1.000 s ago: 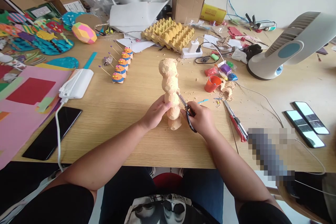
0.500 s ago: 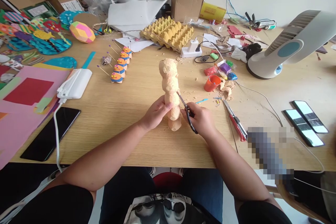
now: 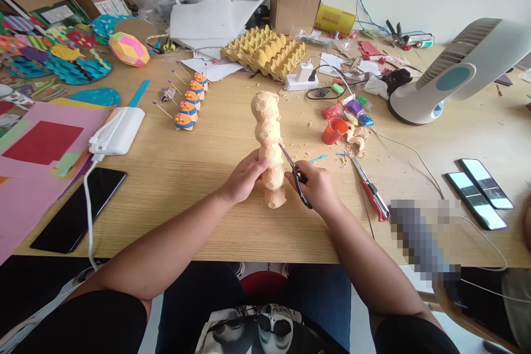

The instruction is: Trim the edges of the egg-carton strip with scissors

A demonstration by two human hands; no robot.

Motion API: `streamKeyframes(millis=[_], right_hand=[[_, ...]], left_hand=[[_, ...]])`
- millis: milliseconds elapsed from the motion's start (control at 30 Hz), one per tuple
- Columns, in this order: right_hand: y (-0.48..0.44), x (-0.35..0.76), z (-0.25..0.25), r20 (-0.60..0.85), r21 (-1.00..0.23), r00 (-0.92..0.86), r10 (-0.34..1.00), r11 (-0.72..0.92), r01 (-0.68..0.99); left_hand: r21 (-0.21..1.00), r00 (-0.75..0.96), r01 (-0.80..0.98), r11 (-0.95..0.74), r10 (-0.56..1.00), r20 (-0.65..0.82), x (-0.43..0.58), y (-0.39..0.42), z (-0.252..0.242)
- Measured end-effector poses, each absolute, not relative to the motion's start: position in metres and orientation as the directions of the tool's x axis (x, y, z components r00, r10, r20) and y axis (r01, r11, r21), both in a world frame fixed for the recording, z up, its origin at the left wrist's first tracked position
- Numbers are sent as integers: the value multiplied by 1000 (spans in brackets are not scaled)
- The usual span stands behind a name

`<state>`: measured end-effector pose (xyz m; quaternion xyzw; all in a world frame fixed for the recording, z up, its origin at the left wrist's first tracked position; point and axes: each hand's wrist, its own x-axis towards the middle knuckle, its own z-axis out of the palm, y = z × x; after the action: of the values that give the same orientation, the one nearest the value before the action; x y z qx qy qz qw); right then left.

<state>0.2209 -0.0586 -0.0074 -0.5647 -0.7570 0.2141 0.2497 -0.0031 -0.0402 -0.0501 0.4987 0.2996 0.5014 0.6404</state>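
Tan egg-carton strip [image 3: 269, 138], orange cup [image 3: 334, 130], pink paper [image 3: 37, 177].

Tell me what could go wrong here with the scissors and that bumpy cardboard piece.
1. The scissors tips meet the cardboard piece close to the left hand thumb; a slip could nick it.
2. The left hand grips only the lower part, so the tall piece might tip under the cut.
3. The red utility knife lies just beside the right hand; the forearm could brush it.
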Motion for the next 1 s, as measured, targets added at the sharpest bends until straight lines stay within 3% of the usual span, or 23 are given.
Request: streamKeyframes(millis=[367, 1000], right_hand=[[-50, 225, -11, 97, -703, -275, 957, 262, 661], [-47, 223, -14, 175, -636, -197, 965, 263, 725]], left_hand=[[919, 293, -392, 48, 953, 76, -1, -40, -42], [816, 431, -485, 314, 898, -89, 1, -40, -30]])
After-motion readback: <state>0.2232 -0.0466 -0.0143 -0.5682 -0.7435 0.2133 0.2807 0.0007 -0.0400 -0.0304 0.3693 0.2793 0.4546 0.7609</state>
